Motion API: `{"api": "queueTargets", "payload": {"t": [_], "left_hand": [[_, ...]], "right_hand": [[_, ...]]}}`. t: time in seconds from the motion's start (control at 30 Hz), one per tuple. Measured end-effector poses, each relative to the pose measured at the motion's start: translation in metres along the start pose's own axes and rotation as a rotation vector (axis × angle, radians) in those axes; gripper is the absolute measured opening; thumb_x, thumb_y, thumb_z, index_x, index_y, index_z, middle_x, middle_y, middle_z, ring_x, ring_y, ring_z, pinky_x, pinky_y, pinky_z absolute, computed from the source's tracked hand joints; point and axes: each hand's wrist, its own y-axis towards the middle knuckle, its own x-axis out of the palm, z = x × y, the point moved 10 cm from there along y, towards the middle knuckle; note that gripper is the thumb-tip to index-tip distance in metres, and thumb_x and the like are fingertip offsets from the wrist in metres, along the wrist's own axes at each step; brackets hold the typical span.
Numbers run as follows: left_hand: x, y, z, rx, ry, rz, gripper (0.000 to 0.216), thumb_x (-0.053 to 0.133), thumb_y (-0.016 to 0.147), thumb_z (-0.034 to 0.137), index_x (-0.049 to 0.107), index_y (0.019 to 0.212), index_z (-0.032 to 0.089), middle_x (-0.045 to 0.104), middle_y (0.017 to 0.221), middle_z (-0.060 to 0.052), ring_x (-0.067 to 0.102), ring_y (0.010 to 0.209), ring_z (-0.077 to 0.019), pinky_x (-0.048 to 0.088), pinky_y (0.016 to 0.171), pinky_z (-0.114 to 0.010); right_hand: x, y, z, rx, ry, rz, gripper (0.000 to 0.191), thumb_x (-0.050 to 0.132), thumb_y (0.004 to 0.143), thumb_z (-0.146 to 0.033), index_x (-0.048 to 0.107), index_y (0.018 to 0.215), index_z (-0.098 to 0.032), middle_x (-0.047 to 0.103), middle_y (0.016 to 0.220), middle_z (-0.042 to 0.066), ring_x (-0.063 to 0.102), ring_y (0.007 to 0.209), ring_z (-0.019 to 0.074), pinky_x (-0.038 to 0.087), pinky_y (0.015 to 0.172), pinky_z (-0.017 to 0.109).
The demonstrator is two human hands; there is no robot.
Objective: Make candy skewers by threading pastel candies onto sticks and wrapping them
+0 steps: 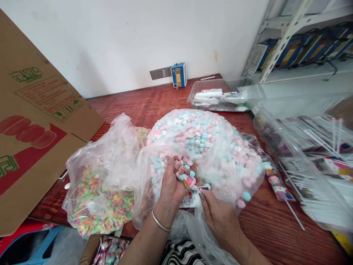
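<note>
My left hand [171,186] is closed around a small clear candy packet [185,172] filled with pink and blue marshmallows and some coloured bits. My right hand [220,215] pinches the printed lower end of that packet between thumb and fingers. Both hands are over the near side of a large clear bag of pink, white and blue marshmallows [193,127]. Left of it slumps another clear bag, with coloured ring-shaped pieces [117,204] inside. A filled packet on a white stick [277,184] lies to the right on the wooden table [264,228].
A large cardboard box [49,103] stands at the left. Clear plastic trays hold wrappers [211,94] at the back and white sticks [311,202] at the right. A small blue device [179,75] sits by the wall. Below the table edge, a box holds several filled packets [111,250].
</note>
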Motion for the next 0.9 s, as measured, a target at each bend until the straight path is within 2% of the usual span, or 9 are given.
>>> {"api": "queueTargets", "payload": {"t": [0.07, 0.17, 0.3, 0.4, 0.5, 0.6, 0.7, 0.8, 0.9], "left_hand": [[0.003, -0.004, -0.019, -0.059, -0.028, -0.028, 0.026, 0.062, 0.089, 0.043, 0.057, 0.087, 0.017, 0.037, 0.057, 0.009, 0.038, 0.043, -0.0035, 0.043, 0.048, -0.016], [0.007, -0.009, -0.033, -0.090, -0.005, -0.059, 0.025, 0.064, 0.088, 0.041, 0.057, 0.090, 0.017, 0.045, 0.062, 0.007, 0.044, 0.046, -0.0036, 0.045, 0.052, -0.017], [0.011, -0.007, -0.018, -0.031, 0.096, -0.080, 0.024, 0.068, 0.086, 0.038, 0.059, 0.092, 0.017, 0.052, 0.067, 0.005, 0.055, 0.058, -0.0079, 0.050, 0.058, -0.020], [0.009, -0.001, 0.003, 0.019, 0.098, -0.055, 0.019, 0.069, 0.085, 0.031, 0.060, 0.093, 0.016, 0.050, 0.065, 0.007, 0.051, 0.052, -0.0049, 0.051, 0.058, -0.019], [0.002, 0.002, 0.007, -0.024, 0.034, 0.017, 0.020, 0.071, 0.085, 0.032, 0.059, 0.092, 0.017, 0.048, 0.061, 0.008, 0.043, 0.044, -0.0021, 0.045, 0.049, -0.014], [0.000, 0.002, -0.004, -0.066, -0.020, 0.025, 0.023, 0.070, 0.085, 0.036, 0.057, 0.088, 0.017, 0.041, 0.056, 0.010, 0.039, 0.040, -0.0015, 0.038, 0.042, -0.012], [0.002, -0.001, -0.020, -0.069, 0.031, -0.001, 0.025, 0.073, 0.082, 0.036, 0.057, 0.090, 0.018, 0.040, 0.055, 0.010, 0.038, 0.040, -0.0020, 0.035, 0.041, -0.013], [0.002, -0.005, -0.030, -0.065, 0.108, -0.011, 0.027, 0.074, 0.081, 0.036, 0.057, 0.092, 0.018, 0.049, 0.063, 0.008, 0.044, 0.045, -0.0022, 0.040, 0.047, -0.015], [0.003, -0.010, -0.028, -0.021, 0.269, -0.053, 0.037, 0.074, 0.079, 0.041, 0.058, 0.104, 0.019, 0.062, 0.083, 0.002, 0.061, 0.065, -0.0076, 0.050, 0.063, -0.020]], "right_hand": [[0.001, 0.002, 0.000, 0.037, 0.065, 0.012, 0.027, 0.034, 0.100, -0.025, 0.059, 0.094, -0.018, 0.064, 0.065, 0.003, 0.062, 0.054, 0.0181, 0.041, 0.051, 0.026], [0.010, 0.006, 0.012, 0.263, 0.423, -0.060, 0.026, 0.038, 0.100, -0.033, 0.056, 0.087, -0.020, 0.061, 0.069, 0.002, 0.057, 0.057, 0.0157, 0.041, 0.052, 0.025], [0.041, -0.007, 0.024, 0.671, 1.119, -0.226, 0.031, 0.049, 0.094, -0.050, 0.054, 0.083, -0.021, 0.032, 0.050, -0.011, 0.022, 0.038, 0.0071, 0.020, 0.037, 0.019], [0.054, -0.017, 0.020, 0.821, 1.408, -0.304, 0.032, 0.058, 0.089, -0.051, 0.055, 0.083, -0.020, 0.025, 0.046, -0.014, 0.011, 0.035, 0.0043, 0.014, 0.035, 0.019], [0.056, -0.020, 0.022, 0.797, 1.383, -0.321, 0.034, 0.057, 0.089, -0.053, 0.055, 0.083, -0.020, 0.027, 0.046, -0.014, 0.012, 0.036, 0.0047, 0.014, 0.035, 0.019], [0.049, -0.015, 0.025, 0.654, 1.117, -0.281, 0.035, 0.050, 0.093, -0.055, 0.054, 0.084, -0.021, 0.031, 0.050, -0.011, 0.021, 0.040, 0.0075, 0.017, 0.037, 0.020], [0.035, -0.005, 0.022, 0.495, 0.812, -0.192, 0.033, 0.044, 0.096, -0.049, 0.052, 0.081, -0.021, 0.038, 0.056, -0.007, 0.033, 0.047, 0.0109, 0.025, 0.042, 0.022], [0.025, 0.001, 0.019, 0.428, 0.664, -0.131, 0.033, 0.040, 0.098, -0.044, 0.050, 0.076, -0.021, 0.044, 0.061, -0.004, 0.038, 0.053, 0.0129, 0.030, 0.047, 0.024], [0.016, 0.004, 0.028, 0.453, 0.636, -0.074, 0.032, 0.040, 0.099, -0.042, 0.052, 0.079, -0.021, 0.046, 0.063, -0.004, 0.040, 0.056, 0.0135, 0.032, 0.049, 0.024]]}}
